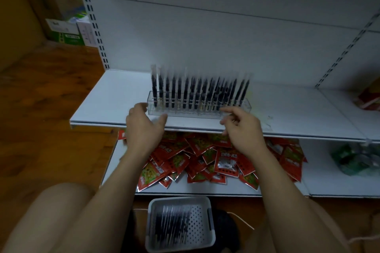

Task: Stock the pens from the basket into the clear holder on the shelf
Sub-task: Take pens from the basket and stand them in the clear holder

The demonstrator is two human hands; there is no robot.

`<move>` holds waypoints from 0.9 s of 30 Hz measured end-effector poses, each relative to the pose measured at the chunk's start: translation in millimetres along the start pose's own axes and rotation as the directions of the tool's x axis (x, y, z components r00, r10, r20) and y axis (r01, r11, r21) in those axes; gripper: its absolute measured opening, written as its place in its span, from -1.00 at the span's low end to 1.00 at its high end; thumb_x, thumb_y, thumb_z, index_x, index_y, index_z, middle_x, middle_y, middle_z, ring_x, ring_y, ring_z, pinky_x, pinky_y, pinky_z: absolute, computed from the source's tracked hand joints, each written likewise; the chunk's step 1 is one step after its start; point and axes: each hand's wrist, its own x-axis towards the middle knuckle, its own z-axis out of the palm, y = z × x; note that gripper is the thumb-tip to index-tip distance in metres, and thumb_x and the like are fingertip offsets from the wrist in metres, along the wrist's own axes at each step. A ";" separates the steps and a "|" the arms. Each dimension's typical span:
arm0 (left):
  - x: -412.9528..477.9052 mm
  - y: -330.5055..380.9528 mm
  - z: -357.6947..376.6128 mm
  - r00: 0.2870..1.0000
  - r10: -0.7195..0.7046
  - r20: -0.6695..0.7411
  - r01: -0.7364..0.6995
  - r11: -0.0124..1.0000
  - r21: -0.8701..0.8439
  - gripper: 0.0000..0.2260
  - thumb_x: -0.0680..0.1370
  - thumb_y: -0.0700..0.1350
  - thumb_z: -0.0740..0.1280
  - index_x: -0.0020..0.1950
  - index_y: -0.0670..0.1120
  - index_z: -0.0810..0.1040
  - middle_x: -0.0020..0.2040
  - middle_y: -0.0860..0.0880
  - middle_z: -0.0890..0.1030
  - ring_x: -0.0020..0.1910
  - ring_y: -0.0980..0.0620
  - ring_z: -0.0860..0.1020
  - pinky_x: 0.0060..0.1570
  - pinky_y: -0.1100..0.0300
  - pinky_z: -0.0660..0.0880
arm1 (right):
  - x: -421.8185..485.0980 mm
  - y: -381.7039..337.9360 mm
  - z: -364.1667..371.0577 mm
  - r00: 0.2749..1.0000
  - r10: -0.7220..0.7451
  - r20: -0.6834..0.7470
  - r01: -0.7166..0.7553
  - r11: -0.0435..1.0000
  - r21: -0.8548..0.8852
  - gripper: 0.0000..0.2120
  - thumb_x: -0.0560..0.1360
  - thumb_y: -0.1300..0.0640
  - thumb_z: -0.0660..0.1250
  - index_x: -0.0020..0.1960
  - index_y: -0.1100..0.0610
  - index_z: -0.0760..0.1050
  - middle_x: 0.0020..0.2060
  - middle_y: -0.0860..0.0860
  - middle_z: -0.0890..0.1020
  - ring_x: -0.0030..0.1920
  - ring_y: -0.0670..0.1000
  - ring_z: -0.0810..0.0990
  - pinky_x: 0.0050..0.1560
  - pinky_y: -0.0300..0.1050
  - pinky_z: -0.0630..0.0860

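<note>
Down at the person's feet sits the grey basket [178,199]. A row of sleeved dark pens [168,226] lies flat along its left side, and the perforated floor shows on the right. Above it, red snack packets [205,160] sprawl across the lower shelf [277,187].

Now the hands. The left hand [141,127] is spread, thumb wide, fingertips right at the left end of the clear holder [195,114]; touching or not, I can't tell. The right hand [242,129] hovers at the holder's front right, fingers loosely bent, forefinger out, nothing pinched.

The holder stands near the front edge of the upper shelf [115,98], crammed with upright stocked pens [197,90]. These pens look light, stiff and slick in their sleeves, so I'd pinch one mid-barrel. The holder looks light too and liable to slide, so steady it.
</note>
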 end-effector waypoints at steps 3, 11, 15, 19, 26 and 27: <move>-27.3 -9.9 3.5 0.996 0.045 0.078 -0.044 0.999 -0.016 -0.52 0.48 0.08 0.42 0.31 -0.09 0.43 0.21 -0.06 0.52 0.18 -0.04 0.50 0.15 -0.03 0.51 | -15.7 3.5 19.7 0.991 0.010 0.131 0.002 0.996 -0.090 -0.79 0.58 0.18 0.25 0.14 -0.02 0.56 -0.27 0.06 0.63 -0.36 -0.13 0.62 -0.30 -0.20 0.58; -79.3 -63.2 13.2 0.906 -0.082 0.414 0.089 0.996 0.003 -0.81 0.49 0.00 0.44 0.00 -0.05 0.52 -0.15 0.10 0.57 -0.11 0.08 0.56 -0.21 0.29 0.38 | -50.5 47.8 79.4 0.862 0.201 0.465 -0.063 0.953 -0.295 -0.79 0.55 0.17 0.29 0.16 0.10 0.59 -0.19 -0.06 0.61 -0.21 -0.08 0.57 -0.14 -0.21 0.46; -116.5 -109.4 30.0 0.814 -0.275 0.512 0.257 0.960 0.108 -0.84 0.50 -0.03 0.43 -0.04 -0.05 0.50 -0.17 0.02 0.58 -0.20 0.10 0.53 -0.28 0.30 0.38 | -80.5 87.5 110.3 0.747 0.374 0.550 -0.205 0.916 -0.344 -0.72 0.55 0.22 0.25 0.24 0.16 0.54 0.11 0.15 0.62 0.03 0.13 0.63 0.02 -0.06 0.54; -144.9 -150.6 42.8 0.672 -0.450 0.589 0.394 0.890 0.230 -0.88 0.52 -0.08 0.41 -0.12 -0.09 0.52 -0.26 0.00 0.56 -0.33 0.12 0.50 -0.33 0.35 0.44 | -119.6 126.9 140.0 0.593 0.548 0.590 -0.324 0.833 -0.448 -0.80 0.57 0.25 0.19 0.11 0.26 0.53 0.01 0.26 0.55 -0.13 0.11 0.55 -0.08 -0.01 0.48; -111.9 -169.9 60.9 0.676 -0.473 0.565 0.471 0.867 0.163 -0.79 0.52 -0.08 0.40 0.08 -0.16 0.54 -0.06 -0.09 0.60 -0.20 0.07 0.53 -0.42 0.42 0.41 | -124.2 180.4 184.7 0.434 0.725 0.535 -0.329 0.680 -0.655 -0.59 0.59 0.11 0.14 0.39 0.26 0.34 0.46 0.27 0.19 0.48 0.26 0.14 0.40 0.04 0.28; -108.5 -173.2 65.9 0.665 -0.483 0.570 0.492 0.857 0.152 -0.78 0.52 -0.08 0.40 0.09 -0.17 0.54 -0.06 -0.10 0.61 -0.22 0.07 0.52 -0.41 0.41 0.43 | -120.2 185.8 192.3 0.414 0.734 0.538 -0.333 0.673 -0.661 -0.61 0.58 0.11 0.14 0.35 0.26 0.37 0.48 0.27 0.16 0.48 0.25 0.12 0.40 0.05 0.29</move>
